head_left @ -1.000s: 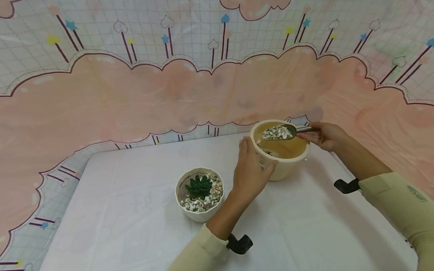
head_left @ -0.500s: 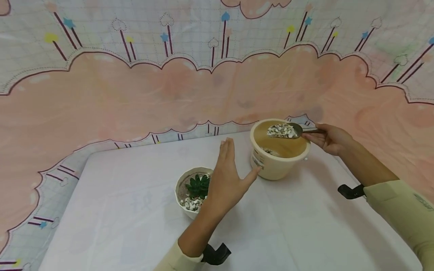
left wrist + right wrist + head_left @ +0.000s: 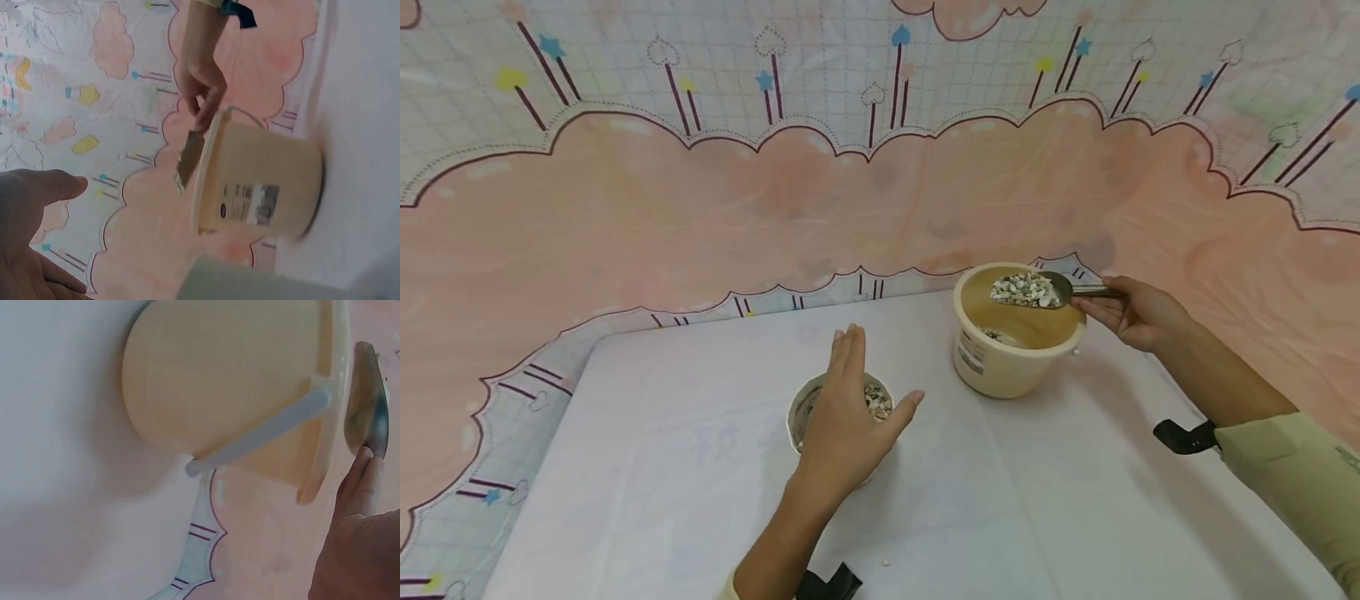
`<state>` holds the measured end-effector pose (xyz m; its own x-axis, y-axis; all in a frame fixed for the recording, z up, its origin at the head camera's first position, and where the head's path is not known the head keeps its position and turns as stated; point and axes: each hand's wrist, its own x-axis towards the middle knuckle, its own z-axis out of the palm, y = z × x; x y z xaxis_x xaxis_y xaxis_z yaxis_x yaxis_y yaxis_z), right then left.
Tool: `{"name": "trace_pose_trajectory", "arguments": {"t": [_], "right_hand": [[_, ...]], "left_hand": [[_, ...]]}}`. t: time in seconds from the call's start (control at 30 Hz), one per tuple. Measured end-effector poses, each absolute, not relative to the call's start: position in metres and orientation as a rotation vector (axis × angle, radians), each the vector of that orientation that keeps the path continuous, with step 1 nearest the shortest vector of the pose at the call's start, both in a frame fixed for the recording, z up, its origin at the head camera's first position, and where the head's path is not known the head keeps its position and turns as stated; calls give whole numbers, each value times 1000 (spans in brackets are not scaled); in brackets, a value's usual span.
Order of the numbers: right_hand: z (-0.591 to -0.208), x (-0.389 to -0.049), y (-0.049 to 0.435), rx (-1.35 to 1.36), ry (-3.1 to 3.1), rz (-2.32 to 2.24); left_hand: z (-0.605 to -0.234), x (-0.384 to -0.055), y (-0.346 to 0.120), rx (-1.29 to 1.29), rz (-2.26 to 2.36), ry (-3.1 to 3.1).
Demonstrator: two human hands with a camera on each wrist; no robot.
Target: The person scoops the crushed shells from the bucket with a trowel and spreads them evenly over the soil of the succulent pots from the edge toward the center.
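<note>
My right hand (image 3: 1138, 315) grips the handle of a metal scoop (image 3: 1062, 289) heaped with white and brown shell-like chips (image 3: 1024, 290). The scoop is level over the mouth of a cream bucket (image 3: 1003, 367); in the right wrist view its underside shows beside the bucket's rim (image 3: 340, 356). More chips (image 3: 992, 334) lie inside the bucket. My left hand (image 3: 844, 429), fingers straight and thumb spread, is over a small white plant pot (image 3: 793, 417) and holds nothing. It covers the green plant in the pot; some chips (image 3: 877, 402) show past the thumb side.
The bucket's carrying handle (image 3: 262, 434) hangs down its side. A white-covered table (image 3: 662, 467) runs back to a patterned cloth backdrop (image 3: 715, 217). One small pale bit (image 3: 886, 563) lies near the front of the table.
My left hand has let go of the bucket's side and moved left over the plant pot. The loaded scoop has shifted slightly right, still above the bucket.
</note>
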<state>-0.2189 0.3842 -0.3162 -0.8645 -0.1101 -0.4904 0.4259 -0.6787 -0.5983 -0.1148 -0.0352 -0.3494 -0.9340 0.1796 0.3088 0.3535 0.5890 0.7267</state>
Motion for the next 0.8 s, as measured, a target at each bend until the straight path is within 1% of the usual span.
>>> {"name": "trace_pose_trajectory", "arguments": {"t": [0.17,0.37,0.63,0.8], "right_hand": [[-312,-206,373,537,1041,-2580],[-309,-192,353,380,1018,-2562],[-316,-180,326,216,991,-2513],[-323,-173,313,179,950,-2497]], "left_hand": [[-357,-116,-55,-397,-1186,-2649],[-365,-113,-72,-319,-1150,-2741],[-374,-108,-83,-257,-1125,-2817],[-381,-104,-86,-250,-1125,-2833]]}}
